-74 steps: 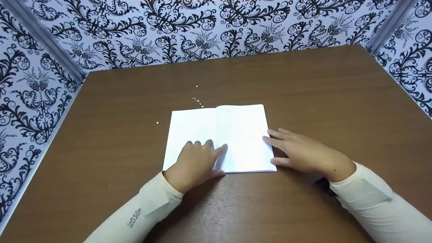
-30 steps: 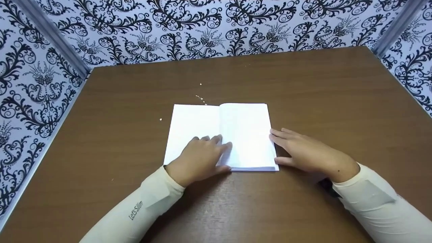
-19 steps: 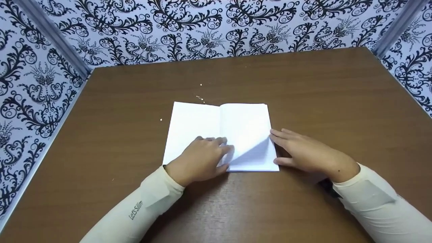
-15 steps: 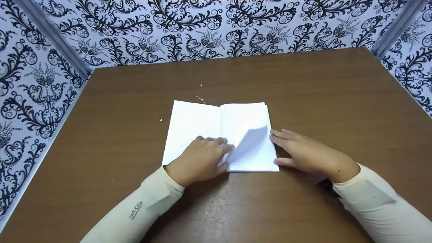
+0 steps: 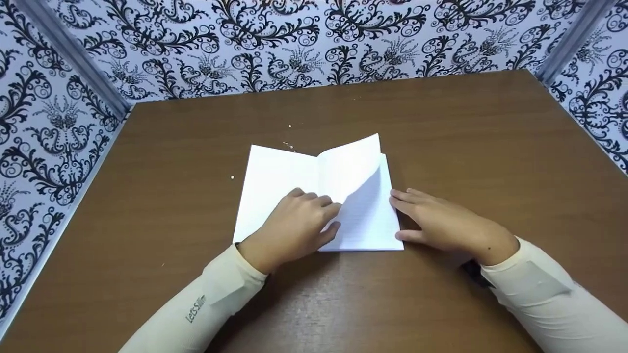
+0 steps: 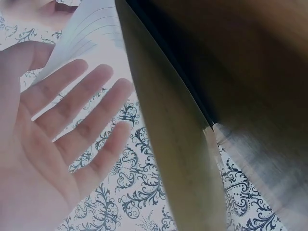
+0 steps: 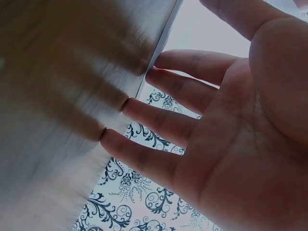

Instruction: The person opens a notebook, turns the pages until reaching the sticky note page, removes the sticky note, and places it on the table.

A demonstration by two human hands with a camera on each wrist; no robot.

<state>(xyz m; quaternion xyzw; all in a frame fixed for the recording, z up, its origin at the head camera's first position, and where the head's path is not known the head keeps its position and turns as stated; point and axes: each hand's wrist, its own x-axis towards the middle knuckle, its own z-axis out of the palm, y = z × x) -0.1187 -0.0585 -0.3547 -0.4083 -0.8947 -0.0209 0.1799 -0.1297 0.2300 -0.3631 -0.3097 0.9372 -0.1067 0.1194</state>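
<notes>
A notebook (image 5: 279,176) with white pages lies spread on the brown table. One of its right-hand leaves (image 5: 353,162) is lifted and curves up from the spine, its shadow falling on the lined page (image 5: 373,225) below. My left hand (image 5: 294,223) is over the lower middle of the notebook, index fingertip at the lifted leaf's lower edge and thumb apart from it. In the left wrist view its fingers (image 6: 86,115) are spread and nearly straight. My right hand (image 5: 436,218) rests flat on the table, fingertips touching the notebook's right edge; the right wrist view shows straight fingers (image 7: 163,125).
The brown table (image 5: 490,137) reaches back to a wall with black-and-white scroll wallpaper (image 5: 274,44). Small white crumbs (image 5: 288,145) lie behind the notebook, and another white speck (image 5: 232,177) is left of it. A dark strap (image 5: 475,273) shows under the right wrist.
The right-hand leaf has risen from lying flat, with its upper corner lifting and its shadow spreading. The left hand's thumb and index finger have shifted slightly up. The right hand has stayed put.
</notes>
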